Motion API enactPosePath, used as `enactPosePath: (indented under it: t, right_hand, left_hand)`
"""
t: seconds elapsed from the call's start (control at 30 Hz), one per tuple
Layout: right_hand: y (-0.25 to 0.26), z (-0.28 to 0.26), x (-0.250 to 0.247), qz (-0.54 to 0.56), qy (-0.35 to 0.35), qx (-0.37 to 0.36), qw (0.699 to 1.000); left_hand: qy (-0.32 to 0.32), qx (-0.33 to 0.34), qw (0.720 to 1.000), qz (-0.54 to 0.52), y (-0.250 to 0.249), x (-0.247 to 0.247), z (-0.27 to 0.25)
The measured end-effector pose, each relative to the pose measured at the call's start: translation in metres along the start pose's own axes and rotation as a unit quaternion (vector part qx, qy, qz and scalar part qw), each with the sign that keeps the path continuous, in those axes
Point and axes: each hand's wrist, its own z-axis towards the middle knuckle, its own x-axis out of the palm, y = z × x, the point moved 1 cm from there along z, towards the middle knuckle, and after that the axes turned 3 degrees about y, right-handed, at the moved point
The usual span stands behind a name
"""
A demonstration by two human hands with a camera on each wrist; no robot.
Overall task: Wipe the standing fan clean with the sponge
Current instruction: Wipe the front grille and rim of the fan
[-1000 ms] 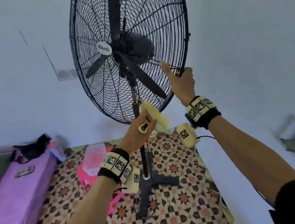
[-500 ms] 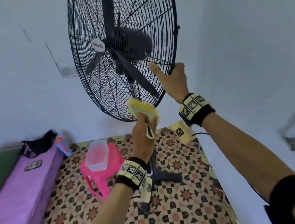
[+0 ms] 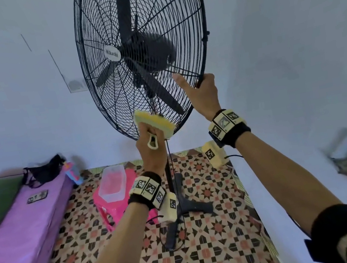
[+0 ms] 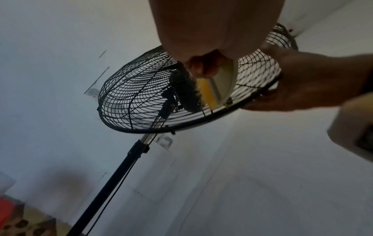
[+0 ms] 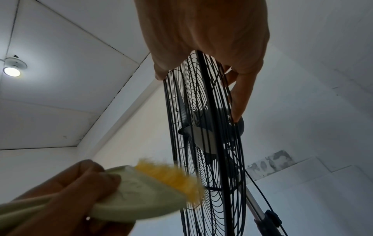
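Yellow-bristled brush (image 3: 155,124) in left hand's (image 3: 151,151) grasp — right hand (image 3: 204,96) grips fan guard (image 3: 204,72).

Fan grille (image 3: 144,50) blocks ahead; wall (image 3: 291,41) crowds right; open air left.

Behind both hands (image 3: 151,151) (image 3: 203,93) sit black wristbands (image 3: 232,135) ringed with cream blocks (image 3: 149,187) bearing black-and-white square markers, a cream camera box (image 3: 211,153) hanging beneath each wrist, and a black upper-arm band (image 3: 337,225) on the right arm.
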Motion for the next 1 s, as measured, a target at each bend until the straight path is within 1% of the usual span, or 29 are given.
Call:
enactPosePath:
  t: [0.03,0.07,0.1,0.2,0.23,0.27,0.33,0.37,0.4,0.43,0.5,0.6,0.67,0.73,0.8,0.87,0.93,1.0]
  right_hand:
    - [0.0,0.001,0.0,0.0,-0.002,0.0,1.0]
    - [0.0,0.001,0.0,0.001,-0.003,-0.001,1.0]
    - [-0.001,0.001,0.0,0.001,-0.004,-0.001,1.0]
    - [-0.001,-0.003,0.0,-0.002,-0.005,-0.005,1.0]
    - [-0.001,-0.004,0.0,-0.003,-0.004,-0.005,1.0]
    - [-0.001,-0.004,0.0,-0.004,-0.004,-0.003,1.0]
    - [0.001,-0.004,-0.002,0.001,-0.008,0.0,1.0]
    - [0.001,-0.004,-0.003,0.004,-0.013,0.0,1.0]
    - [0.002,-0.004,-0.002,0.006,-0.021,-0.002,1.0]
    - [0.002,-0.004,-0.002,0.005,-0.031,-0.004,1.0]
    - [0.002,-0.006,0.002,-0.004,-0.053,-0.009,0.999]
    - [0.001,-0.007,0.007,-0.037,-0.096,-0.009,0.995]
    - [0.0,-0.006,0.009,-0.051,-0.115,0.005,0.992]
    - [-0.003,-0.004,0.012,-0.039,-0.128,0.028,0.991]
    - [-0.006,-0.003,0.016,-0.012,-0.148,0.056,0.987]
    - [-0.003,-0.001,0.02,0.026,-0.175,0.071,0.982]
    - [0.01,-0.003,0.024,0.059,-0.191,0.081,0.976]
    - [0.013,0.002,0.024,0.065,-0.207,0.101,0.971]
  left_hand:
    - [-0.027,-0.007,1.0,0.005,0.0,-0.003,0.006]
    - [-0.03,-0.002,1.0,0.003,-0.001,-0.005,0.008]
    - [-0.007,0.013,1.0,-0.004,-0.003,-0.006,0.006]
    - [0.114,0.06,0.992,0.005,-0.005,-0.006,-0.007]
    - [0.124,0.057,0.991,0.005,-0.005,-0.007,-0.006]
    - [0.107,0.042,0.993,-0.006,-0.005,-0.009,0.001]
    - [0.02,0.019,0.999,-0.042,-0.006,-0.018,0.03]
    - [-0.021,0.018,0.998,-0.052,-0.004,-0.024,0.05]
    - [-0.043,0.017,0.997,-0.06,-0.002,-0.031,0.074]
    - [-0.042,0.007,0.997,-0.063,0.0,-0.037,0.099]
    - [-0.007,-0.018,0.997,-0.081,0.002,-0.047,0.14]
    - [0.043,-0.042,0.994,-0.092,0.0,-0.056,0.181]
    - [0.092,-0.046,0.989,-0.106,0.001,-0.061,0.206]
    - [0.136,-0.035,0.982,-0.128,0.0,-0.063,0.232]
    - [0.151,-0.038,0.974,-0.167,-0.001,-0.06,0.257]
    - [0.169,-0.032,0.964,-0.203,0.001,-0.052,0.267]
    - [0.188,-0.029,0.963,-0.191,0.021,-0.048,0.26]
    - [0.198,-0.025,0.967,-0.159,0.049,-0.047,0.251]
